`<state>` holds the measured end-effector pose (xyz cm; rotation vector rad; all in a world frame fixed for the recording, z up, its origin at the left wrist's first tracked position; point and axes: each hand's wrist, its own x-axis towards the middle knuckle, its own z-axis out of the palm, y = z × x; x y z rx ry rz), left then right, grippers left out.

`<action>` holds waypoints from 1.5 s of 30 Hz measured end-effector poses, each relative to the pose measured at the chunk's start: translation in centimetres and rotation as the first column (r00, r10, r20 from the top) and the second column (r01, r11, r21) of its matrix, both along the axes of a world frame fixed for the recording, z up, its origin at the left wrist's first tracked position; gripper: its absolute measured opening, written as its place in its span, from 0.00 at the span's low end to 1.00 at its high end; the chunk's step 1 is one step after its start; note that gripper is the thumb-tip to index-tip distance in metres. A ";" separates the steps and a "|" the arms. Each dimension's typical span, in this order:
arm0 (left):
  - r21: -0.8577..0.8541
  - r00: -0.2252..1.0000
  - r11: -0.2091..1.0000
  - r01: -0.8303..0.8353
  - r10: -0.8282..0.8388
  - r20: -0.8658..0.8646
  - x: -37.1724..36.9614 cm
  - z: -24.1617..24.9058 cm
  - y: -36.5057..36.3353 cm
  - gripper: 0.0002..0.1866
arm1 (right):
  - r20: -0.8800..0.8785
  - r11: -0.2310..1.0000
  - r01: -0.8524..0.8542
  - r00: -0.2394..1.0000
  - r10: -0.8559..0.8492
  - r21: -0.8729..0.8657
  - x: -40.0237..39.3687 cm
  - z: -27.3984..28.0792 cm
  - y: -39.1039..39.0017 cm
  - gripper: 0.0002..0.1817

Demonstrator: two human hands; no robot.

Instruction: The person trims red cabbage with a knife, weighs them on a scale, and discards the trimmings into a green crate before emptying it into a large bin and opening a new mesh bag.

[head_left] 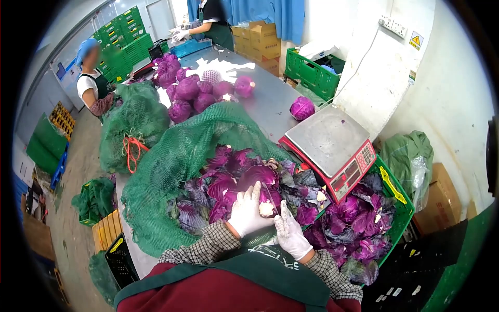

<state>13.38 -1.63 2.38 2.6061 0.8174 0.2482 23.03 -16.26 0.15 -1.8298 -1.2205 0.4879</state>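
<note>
My left hand (250,212), in a white glove, lies with its fingers stretched against a red cabbage (257,179) with loose outer leaves. On the other side of the pale cut stem (266,209) is my right hand (291,235), also gloved, its fingers bent close to the stem. A thin blade-like edge shows between the hands, but its handle is hidden. Under and around the cabbage lie loose purple leaves (193,210) on a green mesh sack (156,192).
A red scale (327,138) stands right of the leaves, above a green crate (400,213) of purple leaves. Whole cabbages (187,88) are piled on the metal table (270,96). One person (93,78) stands at left, another (212,21) at the far end.
</note>
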 end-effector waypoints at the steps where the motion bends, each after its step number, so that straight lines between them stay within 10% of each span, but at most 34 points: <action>1: -0.005 1.000 1.000 -0.002 0.002 -0.018 0.1 0.2 -0.1 0.62 | 0.000 1.000 0.008 1.000 -0.008 -0.029 0.0 0.1 0.1 0.31; 16: 0.236 0.989 0.967 0.092 -0.060 -0.139 4.6 -0.3 -1.6 0.58 | 0.172 0.922 0.180 0.977 -0.127 -0.344 3.4 -0.2 1.7 0.22; 18: 0.217 0.989 0.972 0.095 -0.068 -0.131 5.4 -0.4 -1.4 0.57 | 0.492 0.973 0.100 0.870 0.016 -0.208 4.6 -1.1 1.4 0.20; 24: 0.090 0.990 0.993 0.073 -0.062 -0.128 6.6 0.5 -1.3 0.57 | 0.157 0.982 0.025 0.988 0.005 -0.187 7.1 -1.6 1.8 0.19; 27: 0.139 0.988 0.988 0.062 -0.041 -0.149 6.3 0.3 -2.0 0.56 | 0.355 0.900 -0.057 0.907 0.228 -0.432 9.3 -3.2 1.7 0.18; 29: 0.211 0.993 0.976 0.057 -0.033 -0.116 5.1 -0.2 -2.7 0.56 | 0.075 0.963 0.077 0.995 -0.060 -0.258 9.8 -4.7 1.4 0.22; 30: 0.183 0.997 0.982 0.048 -0.035 -0.074 4.4 -0.3 -2.7 0.56 | 0.002 0.967 0.140 0.990 -0.143 -0.211 9.7 -4.3 1.5 0.24; 34: 0.093 0.985 0.995 0.033 -0.049 0.166 -1.0 -2.4 -1.9 0.58 | 0.714 0.996 0.084 0.697 -0.058 -0.001 8.8 -8.3 0.6 0.17; 35: 0.077 0.972 0.996 0.050 -0.066 0.224 -2.4 -3.4 -1.6 0.58 | 0.499 0.995 0.088 0.865 -0.049 -0.055 8.0 -7.2 0.7 0.15; 41: -0.419 0.974 0.908 0.003 0.092 0.206 -4.0 -3.1 0.1 0.61 | 0.193 0.983 0.177 0.967 -0.166 -0.042 1.8 0.8 0.3 0.17; 42: -0.201 0.965 0.979 0.019 0.034 0.261 -3.8 -4.3 0.5 0.55 | 0.165 0.979 0.179 0.973 -0.162 -0.097 1.3 1.7 0.3 0.17; 44: -0.823 0.927 0.567 -0.043 0.330 0.179 -2.9 -0.7 -1.0 0.49 | 0.176 0.982 0.189 0.967 -0.183 -0.018 1.3 1.5 0.1 0.17; 45: -0.845 0.907 0.535 0.009 0.352 0.233 -3.1 -0.9 -1.0 0.48 | 0.180 0.980 0.198 0.963 -0.199 0.024 1.4 1.3 -0.1 0.17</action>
